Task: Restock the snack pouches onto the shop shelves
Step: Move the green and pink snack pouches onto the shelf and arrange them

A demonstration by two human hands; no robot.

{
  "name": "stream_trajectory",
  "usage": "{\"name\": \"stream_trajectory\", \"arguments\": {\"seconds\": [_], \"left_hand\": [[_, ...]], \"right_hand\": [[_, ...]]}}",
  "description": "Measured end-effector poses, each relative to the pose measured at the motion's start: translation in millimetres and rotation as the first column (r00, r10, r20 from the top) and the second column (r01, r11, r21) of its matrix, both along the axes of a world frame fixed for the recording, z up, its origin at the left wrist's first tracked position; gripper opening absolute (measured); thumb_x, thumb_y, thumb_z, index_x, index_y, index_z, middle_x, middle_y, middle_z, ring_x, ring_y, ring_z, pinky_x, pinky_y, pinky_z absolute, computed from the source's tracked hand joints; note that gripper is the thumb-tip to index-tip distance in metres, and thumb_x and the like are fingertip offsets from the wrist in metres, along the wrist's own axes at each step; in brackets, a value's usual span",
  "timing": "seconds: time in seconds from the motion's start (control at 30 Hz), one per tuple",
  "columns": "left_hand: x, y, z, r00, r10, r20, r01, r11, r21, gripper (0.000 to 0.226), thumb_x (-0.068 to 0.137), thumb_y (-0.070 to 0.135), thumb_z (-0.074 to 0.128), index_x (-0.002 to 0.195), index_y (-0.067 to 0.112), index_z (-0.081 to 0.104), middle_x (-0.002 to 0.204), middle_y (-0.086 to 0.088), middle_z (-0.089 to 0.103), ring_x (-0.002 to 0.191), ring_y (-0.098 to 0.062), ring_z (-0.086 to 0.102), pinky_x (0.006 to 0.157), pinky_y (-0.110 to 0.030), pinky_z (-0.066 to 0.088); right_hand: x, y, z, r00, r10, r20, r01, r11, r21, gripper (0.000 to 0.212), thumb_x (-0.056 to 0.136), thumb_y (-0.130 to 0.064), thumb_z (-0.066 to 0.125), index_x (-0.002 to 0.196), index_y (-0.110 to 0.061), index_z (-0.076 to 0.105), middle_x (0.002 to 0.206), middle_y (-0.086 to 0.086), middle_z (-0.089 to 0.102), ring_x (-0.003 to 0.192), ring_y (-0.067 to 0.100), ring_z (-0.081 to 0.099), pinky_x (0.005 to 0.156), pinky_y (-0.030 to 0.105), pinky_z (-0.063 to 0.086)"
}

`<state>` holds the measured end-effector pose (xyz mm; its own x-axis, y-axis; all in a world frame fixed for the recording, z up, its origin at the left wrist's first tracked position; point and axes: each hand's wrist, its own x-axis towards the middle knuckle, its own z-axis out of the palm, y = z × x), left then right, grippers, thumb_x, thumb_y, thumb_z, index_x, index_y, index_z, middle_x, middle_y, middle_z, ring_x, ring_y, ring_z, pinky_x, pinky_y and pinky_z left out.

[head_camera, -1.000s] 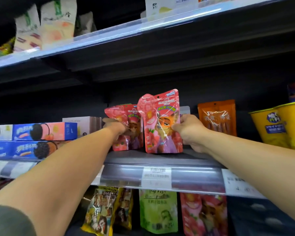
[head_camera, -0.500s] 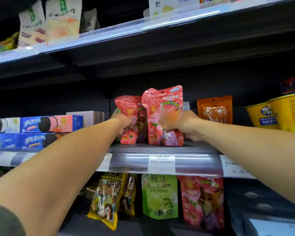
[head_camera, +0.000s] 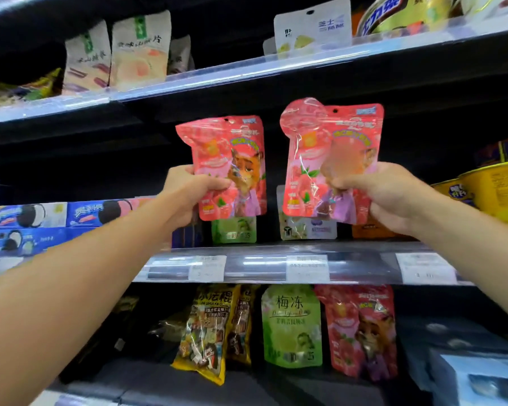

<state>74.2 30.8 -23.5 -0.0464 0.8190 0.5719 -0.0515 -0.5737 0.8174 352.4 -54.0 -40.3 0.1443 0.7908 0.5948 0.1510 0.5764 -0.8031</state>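
Note:
Two pink snack pouches with a cartoon fox are held up in front of the middle shelf [head_camera: 258, 250]. My left hand [head_camera: 188, 190] grips the left pink pouch [head_camera: 232, 148] by its lower left side. The right pink pouch [head_camera: 314, 153] is pinched near its middle by my right hand [head_camera: 381, 191]. Both pouches hang upright above the shelf board, apart from each other. Behind them on the shelf stand a green pouch [head_camera: 234, 230] and a pale pouch [head_camera: 308, 228], partly hidden.
Blue cookie boxes [head_camera: 30, 227] are stacked at the left of the middle shelf, yellow tubs [head_camera: 493, 189] at the right, an orange pouch [head_camera: 370, 230] behind my right hand. Below hang yellow, green and another pink pouch [head_camera: 361, 332]. The upper shelf [head_camera: 247, 71] carries white pouches.
Both hands have lifted the two pink pouches off the middle shelf and drawn them apart and towards me. The green and pale pouches behind have come into sight.

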Motion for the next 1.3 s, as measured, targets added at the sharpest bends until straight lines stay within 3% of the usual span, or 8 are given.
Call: {"name": "stream_trajectory", "arguments": {"seconds": [0.33, 0.5, 0.63, 0.73, 0.83, 1.03, 1.2, 1.3], "left_hand": [[-40, -74, -85, 0.96, -0.25, -0.126, 0.261, 0.962, 0.079, 0.035, 0.051, 0.008, 0.085, 0.083, 0.01, 0.07, 0.067, 0.001, 0.073, 0.056, -0.01, 0.069, 0.054, -0.024, 0.055], [-46, -85, -157, 0.956, -0.257, -0.138, 0.273, 0.956, 0.11, 0.076, 0.029, 0.046, 0.095, 0.088, 0.003, 0.075, 0.081, -0.015, 0.076, 0.064, -0.024, 0.071, 0.061, -0.034, 0.059], [-32, -82, -211, 0.95, -0.272, -0.151, 0.276, 0.961, 0.005, 0.074, 0.02, 0.05, 0.094, 0.08, 0.01, 0.077, 0.071, -0.015, 0.075, 0.055, -0.024, 0.071, 0.046, -0.032, 0.057], [-20, -73, -241, 0.948, -0.28, -0.153, 0.265, 0.958, -0.112, 0.085, 0.014, 0.051, 0.094, 0.08, 0.002, 0.072, 0.067, -0.018, 0.074, 0.047, -0.024, 0.068, 0.039, -0.029, 0.051], [-7, -65, -256, 0.944, -0.292, -0.152, 0.26, 0.945, -0.197, 0.086, 0.014, 0.04, 0.095, 0.086, 0.0, 0.069, 0.067, -0.015, 0.074, 0.046, -0.019, 0.066, 0.038, -0.027, 0.049], [19, -45, -260, 0.961, -0.267, -0.07, 0.237, 0.929, -0.284, 0.024, 0.062, 0.0, 0.078, 0.082, 0.008, 0.068, 0.063, -0.002, 0.073, 0.048, -0.011, 0.066, 0.042, -0.022, 0.049], [31, -19, -257, 0.972, -0.226, -0.065, 0.191, 0.919, -0.345, 0.023, 0.075, -0.006, 0.072, 0.09, 0.012, 0.07, 0.076, -0.003, 0.076, 0.066, -0.018, 0.072, 0.066, -0.032, 0.056], [38, -7, -255, 0.979, -0.201, -0.036, 0.174, 0.912, -0.371, 0.027, 0.075, -0.007, 0.073, 0.093, 0.013, 0.071, 0.084, -0.005, 0.077, 0.084, -0.028, 0.071, 0.086, -0.044, 0.055]], "right_hand": [[-21, -86, -112, 0.981, 0.196, 0.014, -0.195, 0.98, -0.036, 0.02, 0.058, -0.009, 0.072, 0.075, -0.017, 0.077, 0.081, 0.006, 0.076, 0.068, 0.014, 0.072, 0.058, 0.022, 0.058], [9, -111, -172, 0.993, 0.084, -0.082, -0.092, 0.991, -0.096, 0.017, 0.055, -0.009, 0.071, 0.071, -0.007, 0.075, 0.066, 0.01, 0.072, 0.05, 0.017, 0.067, 0.043, 0.023, 0.051], [34, -117, -207, 0.986, -0.041, -0.162, 0.004, 0.975, -0.22, 0.016, 0.063, -0.006, 0.071, 0.078, -0.003, 0.068, 0.073, 0.014, 0.072, 0.052, 0.023, 0.067, 0.046, 0.032, 0.051], [39, -108, -231, 0.98, -0.128, -0.15, 0.072, 0.941, -0.331, 0.051, 0.05, -0.02, 0.085, 0.093, -0.002, 0.064, 0.078, 0.016, 0.073, 0.056, 0.025, 0.067, 0.057, 0.034, 0.046], [34, -90, -244, 0.97, -0.123, -0.21, 0.039, 0.931, -0.363, 0.027, 0.072, 0.003, 0.07, 0.097, -0.004, 0.064, 0.08, 0.013, 0.073, 0.06, 0.02, 0.067, 0.056, 0.031, 0.05], [31, -33, -250, 0.963, -0.133, -0.233, 0.016, 0.896, -0.445, 0.02, 0.084, 0.009, 0.061, 0.098, -0.004, 0.064, 0.08, 0.014, 0.068, 0.059, 0.02, 0.063, 0.056, 0.029, 0.052], [33, 6, -242, 0.915, -0.26, -0.309, 0.125, 0.91, -0.395, 0.025, 0.079, 0.016, 0.064, 0.081, -0.008, 0.061, 0.07, 0.005, 0.069, 0.051, 0.011, 0.064, 0.048, 0.019, 0.053], [41, 29, -244, 0.9, -0.33, -0.284, 0.202, 0.895, -0.398, 0.035, 0.069, 0.009, 0.075, 0.101, 0.002, 0.064, 0.092, 0.015, 0.071, 0.071, 0.022, 0.066, 0.063, 0.027, 0.053]]}}
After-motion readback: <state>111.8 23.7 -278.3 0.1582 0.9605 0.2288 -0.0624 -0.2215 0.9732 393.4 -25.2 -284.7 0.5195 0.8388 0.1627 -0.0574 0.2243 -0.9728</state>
